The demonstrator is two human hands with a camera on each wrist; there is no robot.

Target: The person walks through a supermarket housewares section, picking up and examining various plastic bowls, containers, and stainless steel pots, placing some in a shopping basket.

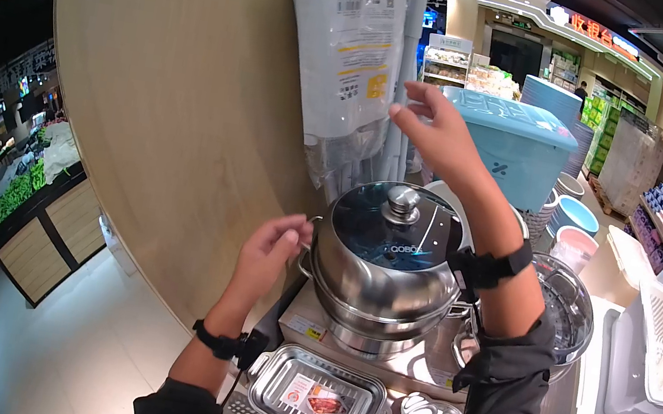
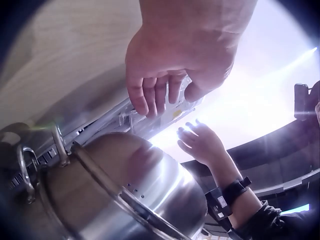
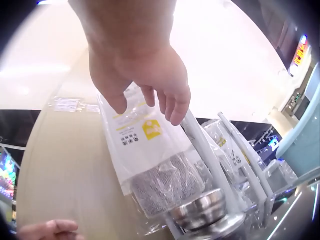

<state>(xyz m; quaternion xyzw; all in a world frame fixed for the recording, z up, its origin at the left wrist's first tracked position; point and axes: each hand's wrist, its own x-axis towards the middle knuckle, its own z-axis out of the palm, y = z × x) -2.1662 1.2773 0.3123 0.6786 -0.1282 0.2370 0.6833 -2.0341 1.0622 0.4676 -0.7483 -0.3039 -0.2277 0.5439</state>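
My left hand (image 1: pixel 267 249) is beside the left side of a steel steamer pot (image 1: pixel 375 289), its fingers loosely bent and holding nothing. In the left wrist view that hand hangs over the pot's rounded wall (image 2: pixel 130 165), apart from it. A dark glass lid (image 1: pixel 370 240) with a steel knob (image 1: pixel 402 201) covers the pot. Higher up, my right hand (image 1: pixel 440 133) reaches towards a bagged mop (image 1: pixel 344 51) with nothing in its grasp. The right wrist view shows its bent fingers in front of the white bag, whose clear lower end shows a grey fluffy pad (image 3: pixel 167 185).
A wooden panel (image 1: pixel 166 92) rises at the left. Right of the mop stands a lidded blue storage box (image 1: pixel 507 153). Steel trays (image 1: pixel 318 393) lie on the lower shelf in front, and a steel basin (image 1: pixel 568 312) and plastic tubs (image 1: pixel 624 344) sit at the right.
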